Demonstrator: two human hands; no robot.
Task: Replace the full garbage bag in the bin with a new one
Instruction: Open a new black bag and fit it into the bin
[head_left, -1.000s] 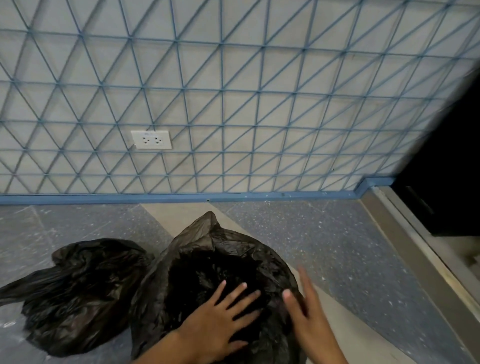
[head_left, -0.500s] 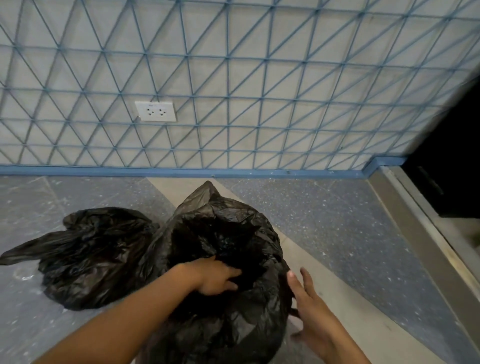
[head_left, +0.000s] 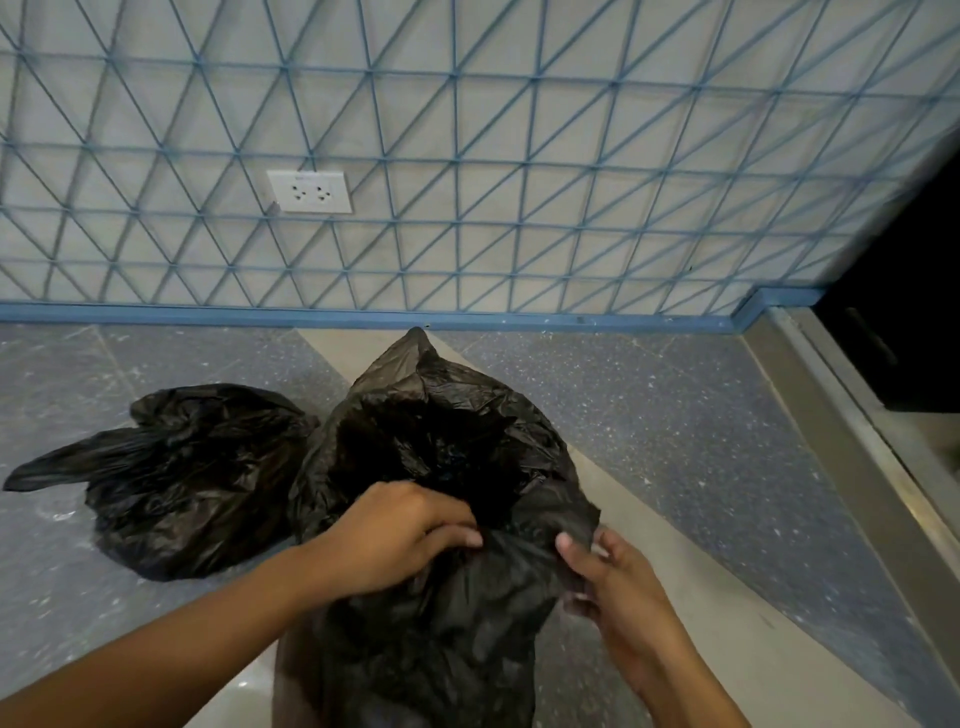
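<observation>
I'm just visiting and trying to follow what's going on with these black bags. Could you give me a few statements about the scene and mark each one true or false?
1. Both hands hold the same bag. True: the left hand and right hand both pinch the near edge of the open bag.
2. A second bag lies on the floor to the left. True.
3. The second bag hangs on the wall. False: it lies on the floor.
4. The socket has a plug in it. False: nothing is plugged in.
5. The open bag's mouth is tied shut. False: it gapes open.
</observation>
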